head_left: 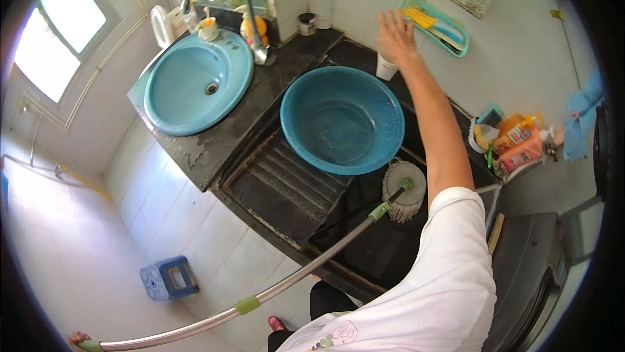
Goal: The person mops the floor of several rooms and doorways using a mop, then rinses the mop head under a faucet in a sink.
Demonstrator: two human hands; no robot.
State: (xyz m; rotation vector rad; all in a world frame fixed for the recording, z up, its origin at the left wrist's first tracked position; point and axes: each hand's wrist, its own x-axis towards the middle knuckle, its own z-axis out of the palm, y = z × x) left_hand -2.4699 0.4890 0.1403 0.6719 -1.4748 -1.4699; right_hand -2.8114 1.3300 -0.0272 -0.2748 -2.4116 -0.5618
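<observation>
At the lower left edge, my left hand (79, 339) is closed around the green end of a mop's long metal handle. The round mop head (409, 207), grey with a stringy fringe, rests in the black basin (371, 241) right of the basin's ribbed slope. My right arm reaches far forward. My right hand (396, 36) is up near the tiled wall, its fingers stretched and spread. Just below that hand a white cup-like thing (386, 67) shows, partly covered by the wrist. A large blue plastic tub (342, 121) sits on the basin, left of my right forearm.
A light-blue washbasin (189, 85) with a curved tap (250, 20) stands to the left. A green wall tray (436, 25) holds brushes. Bottles (521, 144) crowd the right corner. A blue stool (168, 278) lies on the floor, and a black washing machine (524, 274) stands at right.
</observation>
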